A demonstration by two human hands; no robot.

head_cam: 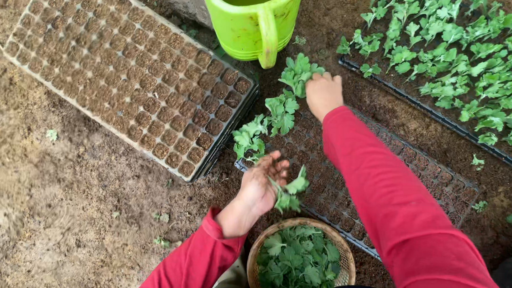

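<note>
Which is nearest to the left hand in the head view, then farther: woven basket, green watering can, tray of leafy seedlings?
From the left hand:
1. Woven basket, just below it, full of cuttings.
2. Green watering can, top centre.
3. Tray of leafy seedlings, far upper right.

My left hand (pixel 261 186) hangs low, fingers curled in a loose pinch; my right hand (pixel 323 94) reaches far forward, knuckles up, arm straight.
</note>
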